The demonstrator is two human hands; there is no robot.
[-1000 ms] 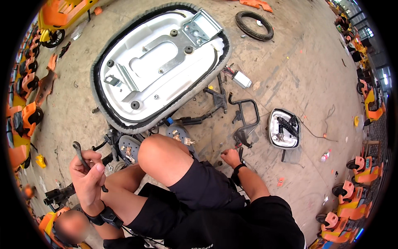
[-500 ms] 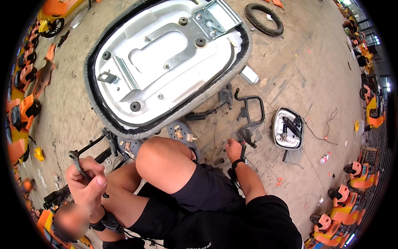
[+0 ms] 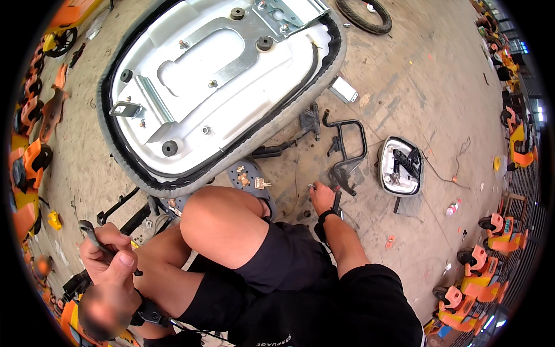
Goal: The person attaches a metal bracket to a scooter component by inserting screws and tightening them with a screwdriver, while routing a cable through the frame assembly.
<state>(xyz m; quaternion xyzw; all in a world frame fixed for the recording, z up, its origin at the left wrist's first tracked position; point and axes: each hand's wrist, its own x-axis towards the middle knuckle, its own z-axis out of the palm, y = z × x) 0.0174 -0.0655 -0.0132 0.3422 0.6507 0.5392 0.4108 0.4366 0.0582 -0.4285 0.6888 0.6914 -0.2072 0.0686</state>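
Observation:
An upturned scooter seat (image 3: pixel 222 130) fills the upper left, its white plastic base facing up with metal brackets, nuts and black rubber pads on it. Its near edge reaches my raised knee. To the lower left, my left hand (image 3: pixel 113 254) is closed round a dark metal wrench (image 3: pixel 91 234), held up off the floor and apart from the seat. My right hand (image 3: pixel 322 199) is low by the floor, fingers pinched together. A small shiny bit shows at its fingertips, too small to name. Beside it lies a bent black tube frame (image 3: pixel 363 141).
A smaller upturned seat (image 3: pixel 383 179) with black parts in it lies to the right. A white box-shaped part (image 3: pixel 344 90) sits beyond the big seat, and a tyre (image 3: pixel 378 26) farther off. Orange and yellow scooter bodies (image 3: pixel 491 277) line both sides. A thin wire (image 3: pixel 442 175) trails across the floor.
The view has shifted, so the seat and my left hand appear farther left. The wrench stays in my left hand. A shiny bit now shows at my right fingertips.

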